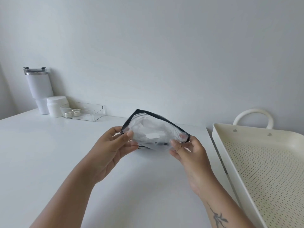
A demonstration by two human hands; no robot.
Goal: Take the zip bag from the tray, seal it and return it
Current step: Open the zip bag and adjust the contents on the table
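Observation:
A clear frosted zip bag [151,130] with a black edge band is held in the air above the white table [49,153], at the middle of the view. My left hand [111,145] pinches its left corner between thumb and fingers. My right hand [185,148] pinches its right corner the same way. The bag bulges between my hands, and something white shows inside it. Black and white stripes show at its lower edge. The cream tray [263,170] with a perforated floor and a loop handle lies at the right, with nothing visible in it.
At the back left, against the wall, stand a white tumbler [38,89] with a clear lid, a white jar [56,106] and a clear plastic bin [83,111] holding small round items. The tray's left rim runs close to my right forearm.

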